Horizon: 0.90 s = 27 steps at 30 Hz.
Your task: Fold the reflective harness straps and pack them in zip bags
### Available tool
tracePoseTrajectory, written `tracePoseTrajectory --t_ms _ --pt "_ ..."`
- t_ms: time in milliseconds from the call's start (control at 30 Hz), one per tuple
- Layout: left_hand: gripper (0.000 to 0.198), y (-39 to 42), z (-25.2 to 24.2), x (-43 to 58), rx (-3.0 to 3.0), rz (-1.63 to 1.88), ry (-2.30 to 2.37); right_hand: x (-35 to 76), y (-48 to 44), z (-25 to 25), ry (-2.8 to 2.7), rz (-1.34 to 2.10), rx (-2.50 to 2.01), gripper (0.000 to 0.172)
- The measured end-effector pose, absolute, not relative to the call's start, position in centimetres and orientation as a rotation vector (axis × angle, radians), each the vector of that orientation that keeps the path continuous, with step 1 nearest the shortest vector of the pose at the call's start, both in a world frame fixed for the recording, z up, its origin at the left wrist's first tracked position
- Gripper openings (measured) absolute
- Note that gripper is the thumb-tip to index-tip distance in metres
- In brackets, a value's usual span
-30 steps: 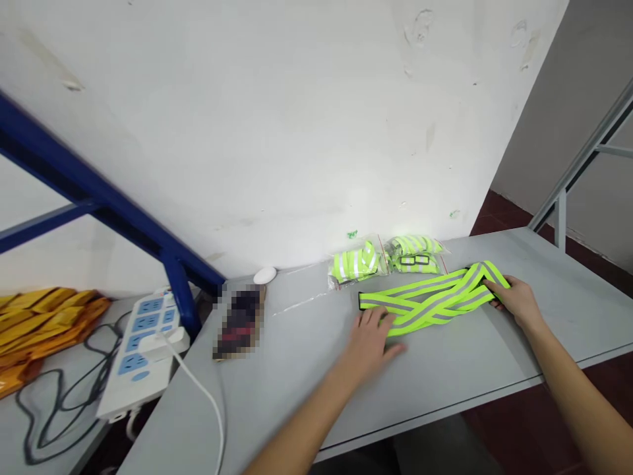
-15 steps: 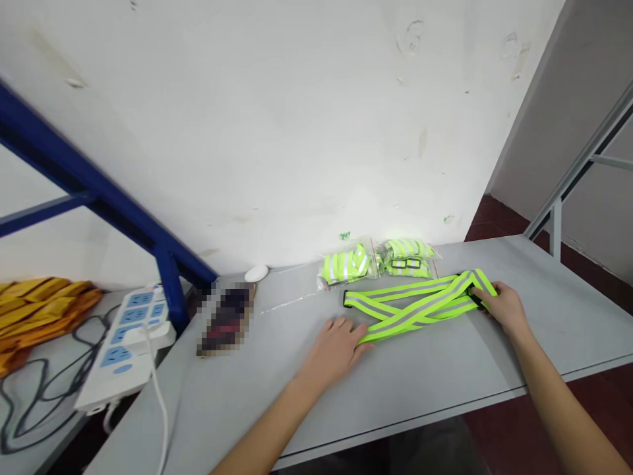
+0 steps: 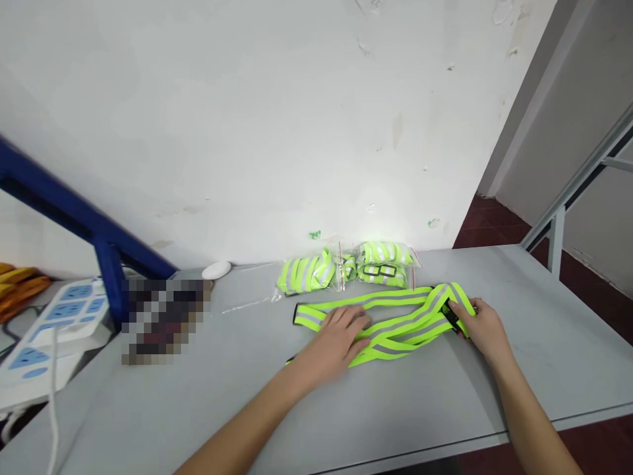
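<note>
Fluorescent-yellow reflective belt (image 3: 395, 332), crossed loops lying flat on grey desk (image 3: 558, 356); left hand (image 3: 336, 340) spread flat over straps; right hand (image 3: 482, 328) pinching black plastic buckle (image 3: 451, 315); bagged belts (image 3: 346, 269) just behind.

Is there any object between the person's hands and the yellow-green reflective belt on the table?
Nothing visible stands in the way. The left hand rests directly on the reflective belt, and the right hand touches it at its black buckle. The bagged reflective bands lie beyond the belt, not between.
</note>
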State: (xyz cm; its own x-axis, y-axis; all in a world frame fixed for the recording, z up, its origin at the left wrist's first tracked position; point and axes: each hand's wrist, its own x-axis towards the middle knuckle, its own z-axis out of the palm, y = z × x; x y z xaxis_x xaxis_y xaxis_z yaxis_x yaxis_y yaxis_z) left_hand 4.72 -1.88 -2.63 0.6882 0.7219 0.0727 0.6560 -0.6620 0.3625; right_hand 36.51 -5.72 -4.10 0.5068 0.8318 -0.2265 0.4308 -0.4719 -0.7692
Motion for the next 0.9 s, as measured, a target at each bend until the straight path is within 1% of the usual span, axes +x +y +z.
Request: tracePoseTrajectory --t_ms 67,200,267,367,433,500,567,667,800,900 --pt "0.031 -1.0 -4.1 4.6 2.581 0.337 1.135 36.7 -5.8 -4.2 -1.026 0.785 -2.102 0.039" --pt "0.024 -0.5 -5.2 3.8 2.514 0.406 1.307 36.4 -6.3 -4.0 -0.974 0.673 -2.111 0.038" --pt "0.024 -0.7 -5.1 4.0 2.552 0.431 1.358 35.9 -6.8 -3.8 -0.965 0.531 -2.153 0.036" --pt "0.029 -1.7 -4.7 4.9 2.681 0.44 1.389 34.7 -7.7 -3.7 -1.037 0.213 -2.254 0.032" --pt "0.031 -2.6 -4.3 5.5 2.784 0.429 1.316 33.8 -8.2 -3.7 -1.111 0.058 -2.295 0.028" --pt "0.033 -3.5 -4.0 5.8 2.846 0.407 1.163 33.1 -8.6 -3.9 -1.169 -0.026 -2.292 0.024" --pt "0.04 -4.0 -3.9 5.9 2.842 0.375 1.037 32.8 -8.9 -4.3 -1.19 -0.081 -2.249 0.023" --pt "0.046 -4.0 -4.0 5.5 2.772 0.362 1.015 33.4 -9.0 -4.6 -1.11 -0.005 -2.249 0.033" --pt "0.042 -3.2 -4.0 4.6 2.705 0.396 1.024 34.5 -9.2 -4.4 -1.046 0.233 -2.382 0.052" --pt "0.04 -2.9 -3.6 4.0 2.661 0.397 1.025 34.5 -9.3 -4.3 -1.2 0.2 -2.476 0.062"
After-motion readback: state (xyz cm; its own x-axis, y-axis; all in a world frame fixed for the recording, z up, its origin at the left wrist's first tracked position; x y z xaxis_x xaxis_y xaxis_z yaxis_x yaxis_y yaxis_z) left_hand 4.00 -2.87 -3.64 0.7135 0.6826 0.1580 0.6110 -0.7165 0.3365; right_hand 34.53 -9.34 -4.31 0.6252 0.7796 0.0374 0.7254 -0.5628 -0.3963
